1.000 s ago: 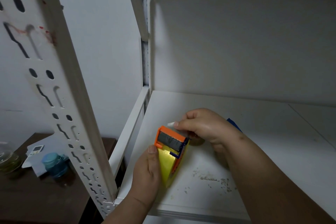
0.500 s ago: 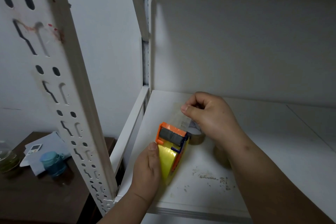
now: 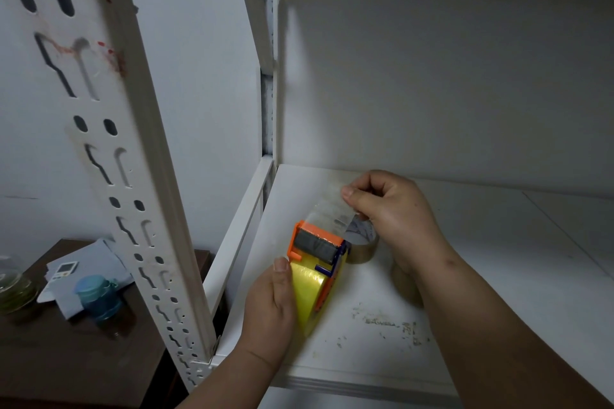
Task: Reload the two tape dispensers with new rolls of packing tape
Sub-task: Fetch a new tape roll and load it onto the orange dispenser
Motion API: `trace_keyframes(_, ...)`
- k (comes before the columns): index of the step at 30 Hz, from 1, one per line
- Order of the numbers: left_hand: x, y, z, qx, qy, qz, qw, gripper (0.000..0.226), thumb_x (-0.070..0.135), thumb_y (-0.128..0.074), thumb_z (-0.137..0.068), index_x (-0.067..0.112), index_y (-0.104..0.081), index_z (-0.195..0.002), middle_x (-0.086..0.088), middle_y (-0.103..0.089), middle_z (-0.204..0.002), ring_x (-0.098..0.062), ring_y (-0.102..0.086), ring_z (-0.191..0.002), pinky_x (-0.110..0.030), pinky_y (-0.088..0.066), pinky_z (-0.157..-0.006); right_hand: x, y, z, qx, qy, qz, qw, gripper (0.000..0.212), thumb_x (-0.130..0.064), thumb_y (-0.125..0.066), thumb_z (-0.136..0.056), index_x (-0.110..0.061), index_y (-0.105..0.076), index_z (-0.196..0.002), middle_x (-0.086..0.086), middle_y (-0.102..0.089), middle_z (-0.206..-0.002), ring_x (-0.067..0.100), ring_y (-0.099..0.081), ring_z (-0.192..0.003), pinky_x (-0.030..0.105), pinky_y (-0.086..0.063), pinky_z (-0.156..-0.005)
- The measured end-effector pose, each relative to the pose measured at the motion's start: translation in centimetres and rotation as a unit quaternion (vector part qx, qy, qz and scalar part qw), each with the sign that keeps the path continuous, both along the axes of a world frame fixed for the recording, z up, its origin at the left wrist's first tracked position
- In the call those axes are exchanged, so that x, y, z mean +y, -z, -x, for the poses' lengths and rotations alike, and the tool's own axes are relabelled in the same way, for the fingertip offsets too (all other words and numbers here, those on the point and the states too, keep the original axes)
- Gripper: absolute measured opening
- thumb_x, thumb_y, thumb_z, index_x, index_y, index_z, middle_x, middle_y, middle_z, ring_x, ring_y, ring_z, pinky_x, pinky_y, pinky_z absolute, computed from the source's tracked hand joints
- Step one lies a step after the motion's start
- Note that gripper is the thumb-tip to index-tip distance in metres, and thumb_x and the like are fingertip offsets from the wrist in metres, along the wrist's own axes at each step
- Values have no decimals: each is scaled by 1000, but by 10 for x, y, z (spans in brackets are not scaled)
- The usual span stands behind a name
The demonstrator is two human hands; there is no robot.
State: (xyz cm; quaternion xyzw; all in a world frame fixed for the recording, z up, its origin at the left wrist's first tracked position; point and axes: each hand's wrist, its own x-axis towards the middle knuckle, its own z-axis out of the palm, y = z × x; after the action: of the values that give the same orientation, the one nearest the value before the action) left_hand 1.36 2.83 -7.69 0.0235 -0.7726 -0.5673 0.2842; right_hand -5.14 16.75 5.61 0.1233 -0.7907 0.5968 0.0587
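An orange tape dispenser [image 3: 315,244] with a grey roller and blue parts carries a yellowish roll of packing tape [image 3: 307,292]. It rests on the white shelf [image 3: 481,276]. My left hand [image 3: 269,305] grips the dispenser and roll from the left. My right hand [image 3: 395,209] pinches the free end of a clear tape strip [image 3: 330,212] that runs up from the roller. Behind the dispenser lies a loose roll of clear tape [image 3: 362,242], partly hidden by my right hand.
A perforated white shelf upright [image 3: 133,176] stands close on the left. Beyond it, lower down, a dark wooden table [image 3: 83,342] holds papers, a blue jar [image 3: 96,295] and a glass bowl [image 3: 13,285]. The shelf's back wall rises behind my hands.
My right hand has lifted up and back from the roller, drawing out a longer strip of clear tape. My left hand and the dispenser have stayed in place.
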Motion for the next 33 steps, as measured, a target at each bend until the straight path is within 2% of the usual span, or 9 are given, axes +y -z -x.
trace_keyframes(6,-1,4,0,3,1,3,1000,43,35,-26,-99,24,-30,-58,9,-42,-48,-5,-34,-43,-15,-23,-46,-1,14,5,-80,-13,6,997,23,-19,-71,-82,-18,-63,-60,5,-57,-64,21,-53,-65,30,-42,-61)
trace_keyframes(11,-1,4,-2,3,1,-9,1000,43,33,-26,-98,24,-32,-57,10,-44,-48,-4,-37,-43,-12,-24,-46,-4,27,0,-140,-35,-5,990,22,-21,-68,-84,-15,-61,-65,6,-50,-66,17,-44,-62,19,-37,-49)
trace_keyframes(14,0,5,-2,7,-5,-12,1000,42,30,-26,-98,25,-32,-57,12,-46,-48,-3,-38,-44,-11,-25,-46,-5,35,-1,-146,-46,6,988,20,-19,-69,-83,-5,-64,-69,7,-59,-70,18,-51,-67,27,-40,-61)
trace_keyframes(16,1,6,-1,7,-8,-14,1000,42,30,-27,-98,25,-31,-57,12,-46,-48,-2,-37,-44,-10,-26,-46,-6,39,-1,-143,-49,2,989,20,-17,-69,-83,2,-64,-77,8,-61,-74,13,-53,-67,24,-41,-63)
trace_keyframes(22,0,8,-1,6,-9,-16,1000,42,32,-27,-98,27,-32,-56,13,-47,-49,-3,-39,-45,-11,-27,-47,-6,42,2,-151,-47,-15,987,14,-15,-71,-81,-13,-59,-75,-4,-54,-65,7,-48,-59,20,-39,-57)
trace_keyframes(26,-1,8,2,3,-8,-17,1000,44,45,-26,-97,23,-33,-58,12,-47,-52,-4,-39,-47,-12,-28,-48,-6,43,4,-133,-10,-75,988,10,-12,-64,-87,-13,-62,-77,0,-60,-73,13,-54,-68,28,-46,-64)
trace_keyframes(29,-2,10,1,2,-5,-22,1000,48,44,-26,-98,19,-35,-58,8,-42,-49,-4,-37,-46,-13,-27,-47,-2,32,-2,-76,49,-95,991,14,-15,-56,-93,-17,-69,-90,-1,-67,-86,14,-61,-80,24,-48,-66)
trace_keyframes(31,-2,11,2,-2,-2,-18,1000,50,46,-26,-98,17,-39,-58,7,-43,-50,-4,-40,-47,-14,-30,-48,2,21,-9,-62,28,-52,996,20,-25,-51,-96,-22,-71,-98,2,-71,-95,16,-65,-90,30,-52,-76)
trace_keyframes(33,-2,11,4,-5,-5,-16,1000,52,45,-25,-98,16,-43,-59,5,-46,-52,-7,-44,-49,-15,-32,-49,2,14,-17,-59,-55,-80,994,34,-44,-44,-96,-27,-71,-106,-7,-71,-105,6,-63,-99,27,-50,-85)
